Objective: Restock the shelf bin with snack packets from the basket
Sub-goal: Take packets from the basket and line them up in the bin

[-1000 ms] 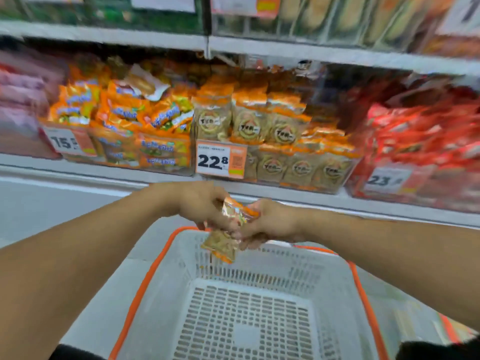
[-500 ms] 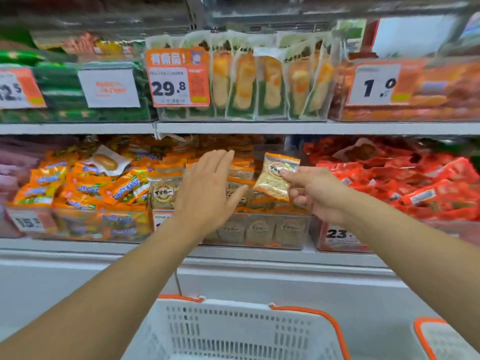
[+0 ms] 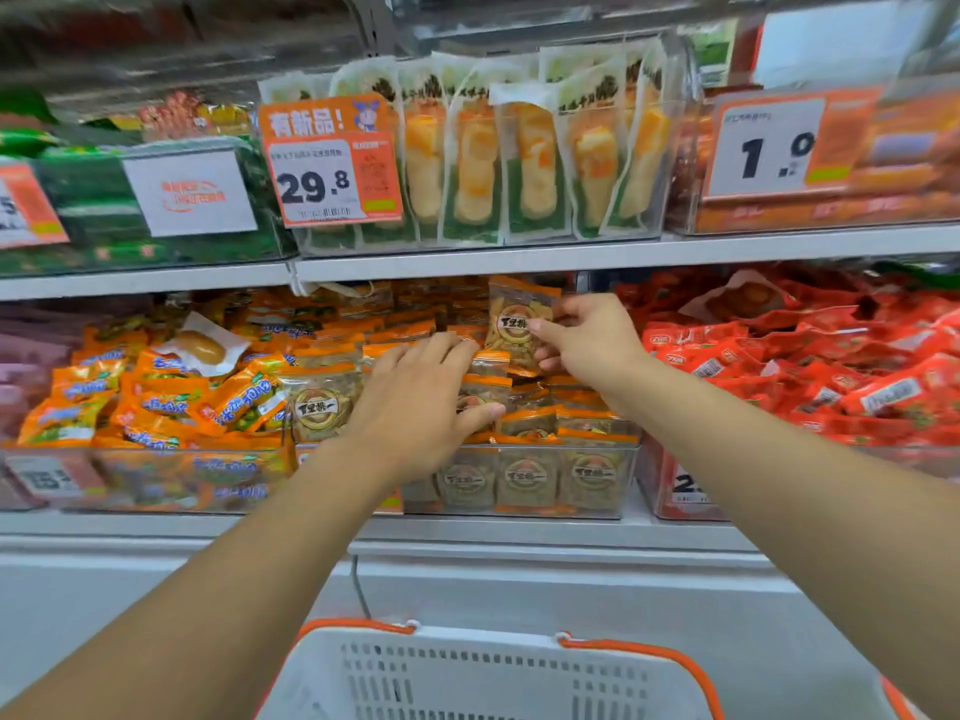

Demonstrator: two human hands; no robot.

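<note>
My right hand point(image 3: 584, 337) pinches a small tan snack packet with an orange top edge point(image 3: 514, 322), holding it upright over the back of the clear shelf bin point(image 3: 597, 506). That bin on the middle shelf is filled with several matching packets point(image 3: 319, 407). My left hand point(image 3: 421, 402) lies flat with spread fingers on top of the packets in the bin, pressing them down. The white basket with an orange rim point(image 3: 488, 672) stands below at the bottom edge; only its near wall shows.
A bin of orange and blue packets point(image 3: 156, 397) sits to the left, a bin of red packets point(image 3: 810, 366) to the right. Above is a shelf board point(image 3: 467, 259) with tall packs and price tags point(image 3: 332, 179). A white ledge point(image 3: 519, 543) runs below the bins.
My right hand has carried the packet up from the basket and deeper over the bin. My left hand has let go of it and come down flat onto the packets.
</note>
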